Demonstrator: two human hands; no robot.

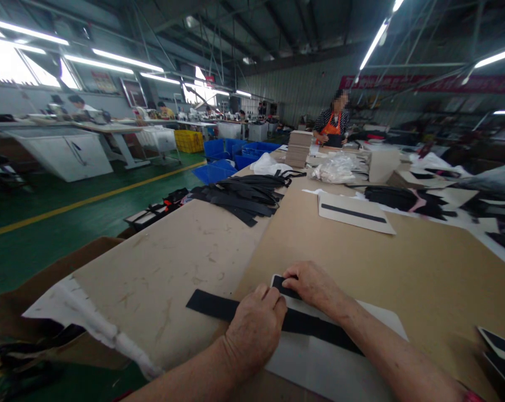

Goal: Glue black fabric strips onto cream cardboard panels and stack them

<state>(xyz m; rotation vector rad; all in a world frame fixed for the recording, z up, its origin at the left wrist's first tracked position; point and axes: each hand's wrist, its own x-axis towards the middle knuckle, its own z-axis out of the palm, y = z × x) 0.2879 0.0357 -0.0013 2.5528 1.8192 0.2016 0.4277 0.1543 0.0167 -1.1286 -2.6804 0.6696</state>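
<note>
The left hand [258, 326] lies across a long black strip [313, 326], its fingers curled inward. With the thumb and fingertips turned out of sight, I cannot tell whether that grip pinches anything or only presses. The strip runs slantwise over a pale board [384, 318]; one end juts past the board onto the counter [185, 268], while the other disappears behind the right forearm. The right hand [313, 285] is at the board's far left corner, thumb and fingers bent close over a narrow black piece [286, 287] — its grip is nearly closed, though whether the piece is held or merely pressed is unclear. Much of that piece is hidden by the hands (only its end shows plainly). Nearer the person, a pale sheet [315, 365] runs out of view; it is hard to say whether it belongs to the same board.

Beyond, a heap of black straps [239, 192] lies near a second board [357, 212] bearing a dark stripe. At the right edge, black-and-pale pieces [501, 341] are cut off — and a person in an orange apron [332, 124] stands half hidden behind the counter's clutter.
</note>
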